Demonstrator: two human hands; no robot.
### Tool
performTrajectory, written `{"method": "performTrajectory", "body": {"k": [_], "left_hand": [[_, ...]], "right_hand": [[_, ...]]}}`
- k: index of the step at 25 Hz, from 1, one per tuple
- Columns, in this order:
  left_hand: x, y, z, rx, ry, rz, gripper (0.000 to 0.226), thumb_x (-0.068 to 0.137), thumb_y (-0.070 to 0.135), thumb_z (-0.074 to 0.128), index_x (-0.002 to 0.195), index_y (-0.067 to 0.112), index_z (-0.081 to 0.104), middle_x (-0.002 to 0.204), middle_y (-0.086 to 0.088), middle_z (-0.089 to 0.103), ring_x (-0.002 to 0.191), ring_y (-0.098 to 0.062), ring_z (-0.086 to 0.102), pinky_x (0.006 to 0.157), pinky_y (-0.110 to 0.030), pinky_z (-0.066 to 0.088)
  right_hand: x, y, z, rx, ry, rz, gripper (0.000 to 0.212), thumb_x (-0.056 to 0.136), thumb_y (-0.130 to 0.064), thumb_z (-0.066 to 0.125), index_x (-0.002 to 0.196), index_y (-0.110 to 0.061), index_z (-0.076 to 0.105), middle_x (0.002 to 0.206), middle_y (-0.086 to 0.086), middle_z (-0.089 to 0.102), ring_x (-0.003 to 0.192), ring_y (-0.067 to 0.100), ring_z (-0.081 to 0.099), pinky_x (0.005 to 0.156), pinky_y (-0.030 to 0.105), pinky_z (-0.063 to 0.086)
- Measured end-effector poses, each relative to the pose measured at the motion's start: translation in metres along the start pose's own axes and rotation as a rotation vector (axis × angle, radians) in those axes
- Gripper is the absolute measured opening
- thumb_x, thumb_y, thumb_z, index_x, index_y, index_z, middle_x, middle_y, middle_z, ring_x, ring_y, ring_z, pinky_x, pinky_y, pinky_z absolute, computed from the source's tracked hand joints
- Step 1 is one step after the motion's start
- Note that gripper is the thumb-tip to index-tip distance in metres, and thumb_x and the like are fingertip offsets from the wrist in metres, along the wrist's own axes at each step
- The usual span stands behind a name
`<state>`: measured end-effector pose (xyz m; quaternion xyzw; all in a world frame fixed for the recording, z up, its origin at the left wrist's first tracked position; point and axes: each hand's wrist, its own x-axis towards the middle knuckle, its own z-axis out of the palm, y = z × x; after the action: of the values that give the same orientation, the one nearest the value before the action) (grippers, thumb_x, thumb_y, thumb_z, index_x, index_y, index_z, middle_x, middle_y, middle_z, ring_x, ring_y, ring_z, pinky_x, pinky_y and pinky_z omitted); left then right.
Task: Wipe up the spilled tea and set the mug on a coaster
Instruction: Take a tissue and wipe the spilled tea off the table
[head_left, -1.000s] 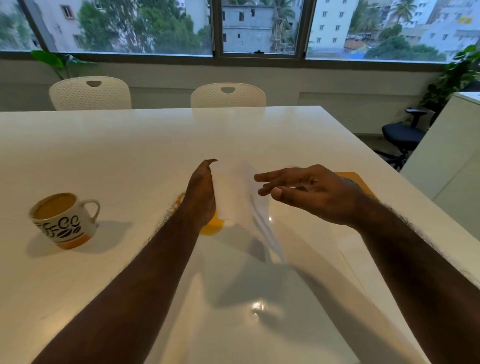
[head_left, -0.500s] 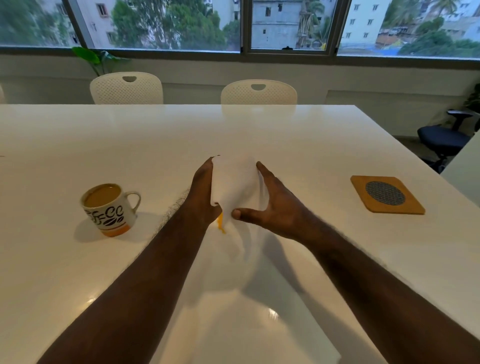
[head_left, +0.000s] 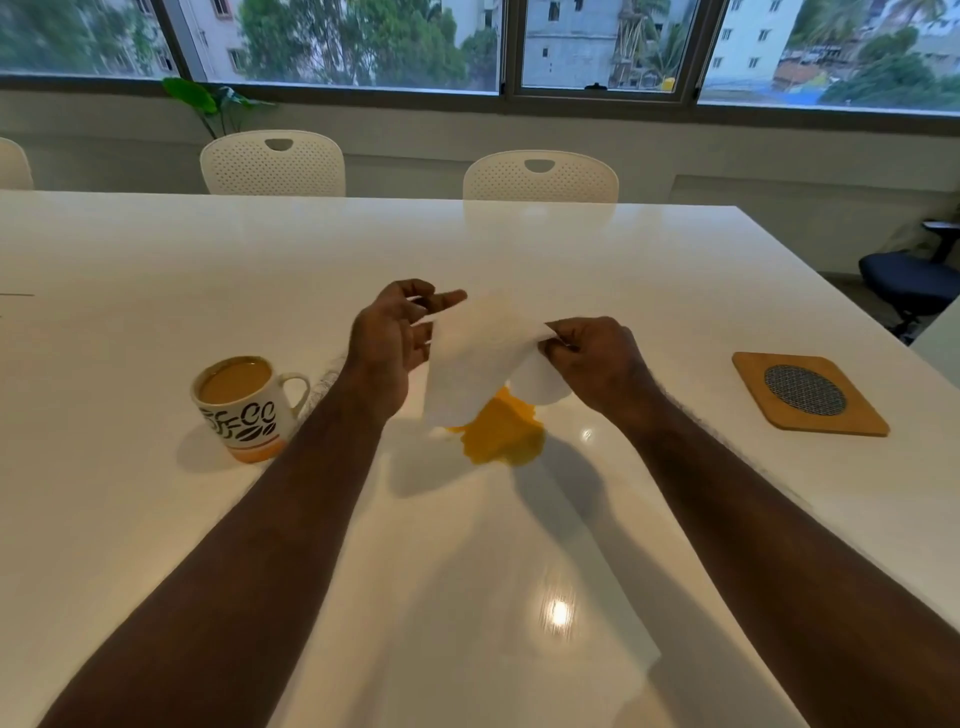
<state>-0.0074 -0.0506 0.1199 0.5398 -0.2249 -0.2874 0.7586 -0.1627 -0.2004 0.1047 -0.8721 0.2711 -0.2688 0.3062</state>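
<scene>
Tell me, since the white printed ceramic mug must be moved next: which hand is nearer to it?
Left. The left hand hovers just right of the white printed ceramic mug; the right hand, pinching the white paper tissue, is farther right, beyond the orange spill.

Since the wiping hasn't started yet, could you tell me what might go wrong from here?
1. The mug is filled nearly to the rim and stands close beside the left forearm; a sideways wiping stroke could knock it and spill more.
2. The tissue looks thin, pinched by the right hand; it may soak through and smear the orange puddle.
3. The coaster lies far right, so carrying the full mug across risks drips.
</scene>
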Motion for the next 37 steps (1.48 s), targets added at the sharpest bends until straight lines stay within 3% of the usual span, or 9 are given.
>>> {"method": "performTrajectory", "body": {"k": [2,7,10,13,19,28,32,34,37], "left_hand": [[0.008,0.007,-0.012,0.111,-0.066,0.099,0.028,0.086,0.015,0.038,0.105,0.018,0.059,0.115,-0.006,0.071,0.107,-0.025,0.066,0.093,-0.042,0.043],[0.008,-0.022,-0.010,1.023,-0.275,0.269,0.079,0.071,0.047,0.080,0.139,0.026,0.045,0.132,0.003,0.055,0.114,-0.014,0.054,0.089,-0.025,0.043],[0.001,-0.061,-0.006,1.289,-0.194,0.333,0.063,0.077,0.040,0.076,0.132,0.018,0.054,0.124,-0.002,0.060,0.105,-0.020,0.059,0.086,-0.029,0.046],[-0.007,-0.085,-0.005,1.367,-0.132,0.494,0.032,0.090,0.028,0.062,0.120,0.018,0.067,0.113,-0.001,0.064,0.095,-0.021,0.063,0.076,-0.026,0.044],[-0.022,-0.109,-0.011,1.423,-0.264,0.503,0.029,0.094,0.020,0.055,0.120,0.021,0.068,0.102,0.001,0.058,0.091,-0.018,0.058,0.072,-0.037,0.054],[-0.035,-0.123,-0.025,1.311,-0.301,0.429,0.041,0.085,0.021,0.046,0.120,0.019,0.068,0.109,0.000,0.068,0.101,-0.018,0.059,0.092,-0.036,0.042],[-0.043,-0.118,-0.034,1.172,-0.194,0.400,0.043,0.081,0.019,0.047,0.119,0.019,0.068,0.115,0.001,0.070,0.106,-0.017,0.061,0.095,-0.031,0.039],[-0.048,-0.120,-0.039,1.245,-0.087,0.381,0.046,0.083,0.024,0.049,0.128,0.020,0.060,0.129,0.000,0.063,0.120,-0.017,0.056,0.103,-0.035,0.037],[-0.060,-0.126,-0.052,1.507,0.015,0.119,0.061,0.092,0.044,0.033,0.149,0.024,0.031,0.159,0.000,0.026,0.147,-0.021,0.018,0.116,-0.050,0.011]], "right_hand": [[0.008,0.002,-0.002,-0.037,0.043,-0.044,0.033,0.086,-0.015,0.055,0.113,-0.025,0.070,0.114,-0.003,0.071,0.100,0.007,0.065,0.086,0.016,0.046],[0.005,0.011,0.018,-0.072,0.094,-0.121,0.037,0.091,-0.011,0.049,0.123,-0.024,0.063,0.124,0.003,0.066,0.113,0.015,0.063,0.098,0.035,0.051],[-0.008,0.022,0.035,-0.143,0.017,-0.167,0.037,0.095,-0.011,0.049,0.129,-0.023,0.058,0.137,0.004,0.055,0.123,0.018,0.057,0.100,0.041,0.050],[-0.022,0.035,0.044,-0.363,-0.135,-0.177,0.041,0.096,-0.014,0.049,0.135,-0.027,0.051,0.150,0.001,0.040,0.133,0.022,0.046,0.102,0.045,0.047],[-0.051,0.040,0.062,-0.514,-0.410,-0.076,0.051,0.094,-0.026,0.048,0.144,-0.025,0.037,0.158,0.002,0.022,0.146,0.025,0.022,0.109,0.047,0.039],[-0.056,0.022,0.078,-0.439,-0.429,0.064,0.066,0.095,-0.052,0.036,0.150,-0.020,0.019,0.160,0.012,0.015,0.144,0.032,0.024,0.106,0.049,0.041],[-0.050,0.016,0.090,-0.512,-0.483,0.106,0.058,0.098,-0.049,0.029,0.150,-0.024,0.020,0.161,0.013,0.009,0.147,0.037,0.008,0.112,0.053,0.032],[-0.048,0.014,0.096,-0.524,-0.496,0.126,0.054,0.101,-0.042,0.028,0.150,-0.022,0.020,0.161,0.012,0.006,0.147,0.037,0.005,0.113,0.054,0.029],[-0.046,0.017,0.101,-0.561,-0.458,0.136,0.052,0.103,-0.029,0.030,0.151,-0.013,0.018,0.160,0.013,0.007,0.147,0.035,0.008,0.112,0.052,0.032]]}}
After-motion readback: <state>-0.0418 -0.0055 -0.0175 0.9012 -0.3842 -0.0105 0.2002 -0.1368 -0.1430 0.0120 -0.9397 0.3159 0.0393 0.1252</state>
